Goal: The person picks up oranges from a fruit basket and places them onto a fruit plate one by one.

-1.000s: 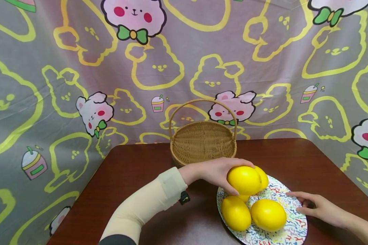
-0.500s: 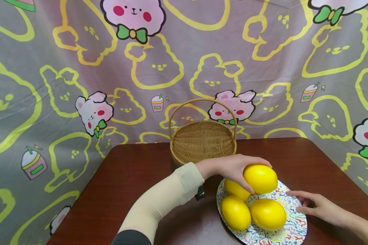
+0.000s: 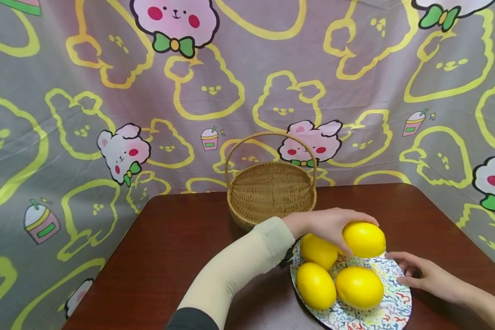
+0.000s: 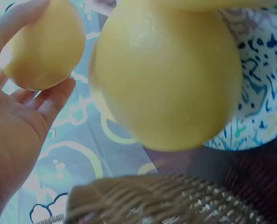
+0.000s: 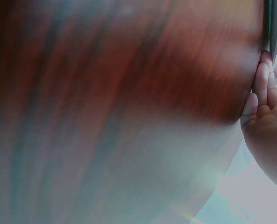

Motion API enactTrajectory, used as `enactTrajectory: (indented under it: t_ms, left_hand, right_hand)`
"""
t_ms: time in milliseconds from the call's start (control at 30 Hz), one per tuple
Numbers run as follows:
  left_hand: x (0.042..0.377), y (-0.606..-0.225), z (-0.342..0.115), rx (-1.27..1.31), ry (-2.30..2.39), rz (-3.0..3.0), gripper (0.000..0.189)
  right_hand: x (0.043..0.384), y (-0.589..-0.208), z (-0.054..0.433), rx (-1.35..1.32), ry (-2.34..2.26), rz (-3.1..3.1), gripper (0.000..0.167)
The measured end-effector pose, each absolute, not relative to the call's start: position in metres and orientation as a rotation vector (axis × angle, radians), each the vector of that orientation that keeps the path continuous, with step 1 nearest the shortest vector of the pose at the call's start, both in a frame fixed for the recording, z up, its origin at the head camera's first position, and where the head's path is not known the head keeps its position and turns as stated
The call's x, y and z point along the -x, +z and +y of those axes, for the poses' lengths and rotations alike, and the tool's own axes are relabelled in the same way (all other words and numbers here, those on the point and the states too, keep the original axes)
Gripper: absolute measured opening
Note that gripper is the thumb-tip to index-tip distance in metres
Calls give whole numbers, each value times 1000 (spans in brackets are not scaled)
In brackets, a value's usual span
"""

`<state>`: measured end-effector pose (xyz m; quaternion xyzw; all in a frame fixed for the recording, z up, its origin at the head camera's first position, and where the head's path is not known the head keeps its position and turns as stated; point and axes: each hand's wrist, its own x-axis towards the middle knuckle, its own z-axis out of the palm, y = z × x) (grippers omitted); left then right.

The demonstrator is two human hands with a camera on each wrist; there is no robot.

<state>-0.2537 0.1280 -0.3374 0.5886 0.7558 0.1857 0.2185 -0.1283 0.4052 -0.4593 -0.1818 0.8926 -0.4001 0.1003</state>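
My left hand [image 3: 332, 225] grips a yellow lemon [image 3: 364, 239] over the far right part of a round plate [image 3: 396, 298] with a multicoloured squiggle pattern. Three more lemons lie on the plate: one at the far left [image 3: 318, 251], one at the near left [image 3: 316, 286] and one near the middle [image 3: 360, 288]. In the left wrist view, fingers and thumb curl round the held lemon [image 4: 47, 46], while another lemon [image 4: 166, 74] looms large beside it. At the plate's right rim, my right hand [image 3: 433, 277] pinches the edge, its fingertips tucked against the underside in the right wrist view.
Behind the plate stands a woven wicker basket [image 3: 272, 192] with a tall arched handle, just beyond my left forearm. The dark red-brown table [image 3: 181, 233] extends to the left. A grey cartoon-print cloth [image 3: 239, 82] hangs round the table's far side.
My left hand has carried the lemon rightward across the plate, uncovering the lemon at the far left. The right hand keeps its place at the rim.
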Motion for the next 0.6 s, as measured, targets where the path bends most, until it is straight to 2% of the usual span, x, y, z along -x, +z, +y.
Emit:
enactTrajectory:
  t_ms: [267,600]
  left_hand:
    - [249,-348,147,-1619,422,2087,86]
    - [245,-355,165,-1576,293,2113,87]
  right_hand:
    - [127,-454,402,414,-1119,2652,63]
    - [129,-455,405,446,-1147,2633,59]
